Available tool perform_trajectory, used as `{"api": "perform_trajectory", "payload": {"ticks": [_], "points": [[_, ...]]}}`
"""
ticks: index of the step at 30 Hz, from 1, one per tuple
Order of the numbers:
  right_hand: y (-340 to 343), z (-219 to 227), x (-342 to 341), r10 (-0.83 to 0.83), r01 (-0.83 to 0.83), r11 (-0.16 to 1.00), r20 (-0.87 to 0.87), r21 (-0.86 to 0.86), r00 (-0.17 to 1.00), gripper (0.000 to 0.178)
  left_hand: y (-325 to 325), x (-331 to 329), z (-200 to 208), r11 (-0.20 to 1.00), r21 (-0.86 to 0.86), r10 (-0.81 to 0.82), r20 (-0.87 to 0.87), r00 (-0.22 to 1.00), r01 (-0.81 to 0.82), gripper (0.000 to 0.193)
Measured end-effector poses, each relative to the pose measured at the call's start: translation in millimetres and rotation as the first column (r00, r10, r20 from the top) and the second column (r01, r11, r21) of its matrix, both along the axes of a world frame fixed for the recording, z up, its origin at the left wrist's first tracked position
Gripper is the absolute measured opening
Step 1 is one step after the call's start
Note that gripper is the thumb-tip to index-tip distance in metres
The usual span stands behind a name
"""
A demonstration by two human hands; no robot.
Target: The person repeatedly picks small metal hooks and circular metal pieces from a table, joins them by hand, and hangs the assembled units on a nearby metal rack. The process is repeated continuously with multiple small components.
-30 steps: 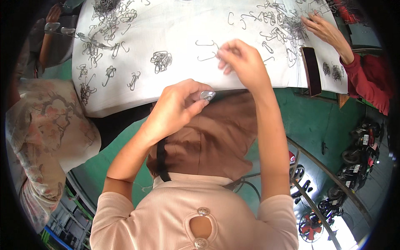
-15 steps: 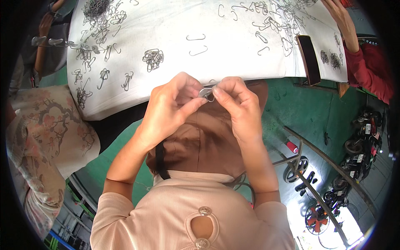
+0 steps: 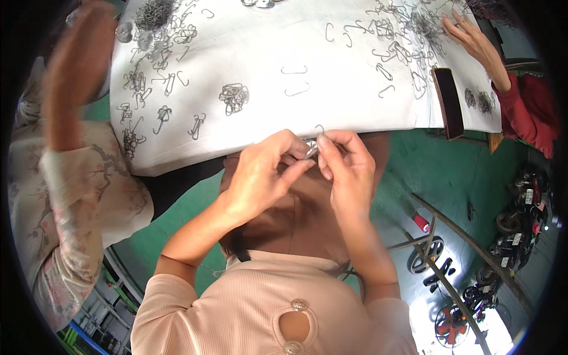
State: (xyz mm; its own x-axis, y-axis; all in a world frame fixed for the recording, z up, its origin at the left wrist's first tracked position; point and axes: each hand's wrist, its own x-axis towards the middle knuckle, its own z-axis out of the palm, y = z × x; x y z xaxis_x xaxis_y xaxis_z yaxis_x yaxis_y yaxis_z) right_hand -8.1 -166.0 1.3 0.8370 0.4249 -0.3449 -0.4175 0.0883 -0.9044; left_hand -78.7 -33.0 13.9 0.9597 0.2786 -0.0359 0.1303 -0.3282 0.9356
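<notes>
Just off the table's near edge, my two hands meet over one small piece of metalwork. My left hand [image 3: 266,174] is closed, thumb and fingers pinching a small shiny metal disc [image 3: 311,152]. Against it, my right hand [image 3: 349,168] pinches a thin bent wire hook [image 3: 320,128], whose curved end pokes up above the fingertips. Fingers hide where disc and hook meet, so I cannot tell how they are joined. Beyond my hands, two loose wire hooks [image 3: 294,72] lie on the white tabletop [image 3: 260,127], with a bunched pile of hooks [image 3: 234,98] to their left.
Heaps of wire hooks [image 3: 155,15] lie far left and far right [image 3: 423,29]. A dark phone [image 3: 448,103] rests at the right edge. One co-worker's blurred arm [image 3: 77,83] rises at left; another's hand [image 3: 470,38] touches hooks at right. A metal frame [image 3: 467,242] stands lower right.
The view has shifted, so the table sits lower and further right. The disc is turned more edge-on between my fingers. The left co-worker's arm has come up, and the right co-worker's hand shows on the hooks.
</notes>
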Motion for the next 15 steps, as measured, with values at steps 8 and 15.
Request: {"api": "perform_trajectory", "payload": {"ticks": [8, 15], "points": [[-7, -14, -14, 0.022, 0.013, 0.998, 0.603, -0.054, 0.798, 0.007, 81, 69, -22, 0.971, 0.231, 0.038, 0.072, 0.997, -0.054, 0.025], [-10, -3, -15, 0.015, 0.064, 0.993, 0.621, -0.104, 0.783, 0.007, 169, 200, -86, 0.545, 0.778, 0.458, 0.037, 0.888, -0.314, 0.039]]}}
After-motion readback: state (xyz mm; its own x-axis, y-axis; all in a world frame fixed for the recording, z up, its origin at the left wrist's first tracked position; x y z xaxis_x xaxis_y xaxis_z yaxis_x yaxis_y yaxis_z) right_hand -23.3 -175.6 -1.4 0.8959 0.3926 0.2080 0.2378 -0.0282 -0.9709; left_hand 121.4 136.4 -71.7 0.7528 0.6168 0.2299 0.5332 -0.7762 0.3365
